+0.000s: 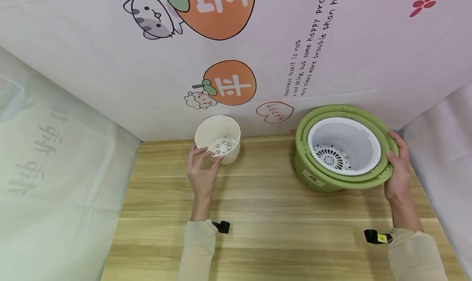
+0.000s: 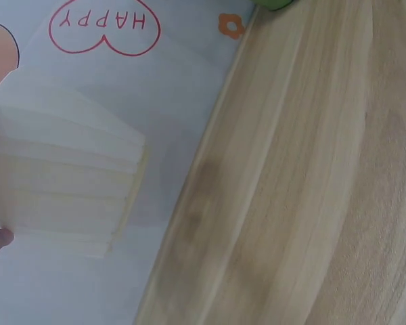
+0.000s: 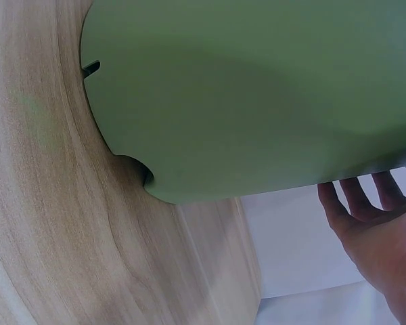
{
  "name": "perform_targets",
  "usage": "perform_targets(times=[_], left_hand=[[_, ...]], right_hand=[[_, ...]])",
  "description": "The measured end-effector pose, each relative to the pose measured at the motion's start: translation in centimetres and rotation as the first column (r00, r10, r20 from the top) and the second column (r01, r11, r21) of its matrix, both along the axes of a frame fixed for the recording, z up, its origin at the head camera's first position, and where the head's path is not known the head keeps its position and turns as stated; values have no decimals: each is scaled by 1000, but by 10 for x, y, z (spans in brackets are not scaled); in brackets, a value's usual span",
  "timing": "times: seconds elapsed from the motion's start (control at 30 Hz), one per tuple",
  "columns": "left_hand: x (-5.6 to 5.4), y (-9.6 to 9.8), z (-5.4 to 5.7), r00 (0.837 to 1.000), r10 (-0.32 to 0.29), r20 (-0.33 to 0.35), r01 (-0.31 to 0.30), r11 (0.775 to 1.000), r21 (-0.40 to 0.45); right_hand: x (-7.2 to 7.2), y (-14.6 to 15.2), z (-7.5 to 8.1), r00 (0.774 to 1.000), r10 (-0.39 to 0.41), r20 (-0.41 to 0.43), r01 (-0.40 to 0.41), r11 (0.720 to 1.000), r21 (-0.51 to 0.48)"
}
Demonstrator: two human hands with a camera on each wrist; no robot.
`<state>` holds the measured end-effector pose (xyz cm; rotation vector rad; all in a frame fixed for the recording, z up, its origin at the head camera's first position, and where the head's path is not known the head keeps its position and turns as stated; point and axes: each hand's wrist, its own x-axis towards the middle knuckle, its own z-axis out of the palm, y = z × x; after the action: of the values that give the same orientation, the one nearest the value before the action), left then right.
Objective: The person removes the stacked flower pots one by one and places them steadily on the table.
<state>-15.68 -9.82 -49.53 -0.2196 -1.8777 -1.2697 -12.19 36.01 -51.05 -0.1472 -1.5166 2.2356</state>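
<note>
Head view: the label (image 1: 313, 177) on the green pot (image 1: 332, 182), at 8 o'clock, was too small to read. The right hand (image 1: 400, 174) covered part of that pot's rim at 3 o'clock; the left hand (image 1: 202, 176) covered part of the white pot (image 1: 214, 129) at 7 o'clock. The frame cropped the large orange print (image 1: 225, 23) at 12 o'clock and the right sleeve (image 1: 416, 256) at 4 o'clock. Left wrist view: the white pot was cut off at 9 o'clock. Right wrist view: the green pot was cut off from 12 to 3 o'clock; its edge hid the right hand's fingertips.
</note>
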Motion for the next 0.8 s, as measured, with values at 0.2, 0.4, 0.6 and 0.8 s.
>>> perform_targets(times=[0.2,0.4,0.6,0.8], left_hand=[[1,-5,-4,1000,16,22,-16,1000,10],[0,-11,-10,998,58,32,-58,998,5],[-2,-18,-13,994,96,43,-96,995,-16],[-3,-24,-18,991,122,48,-121,992,-18]], right_hand=[[0,0,0,1000,12,8,-12,1000,9],[0,0,0,1000,0,2,0,1000,-1],[0,0,0,1000,10,-11,-10,1000,-5],[0,0,0,1000,10,-16,-10,1000,-6]])
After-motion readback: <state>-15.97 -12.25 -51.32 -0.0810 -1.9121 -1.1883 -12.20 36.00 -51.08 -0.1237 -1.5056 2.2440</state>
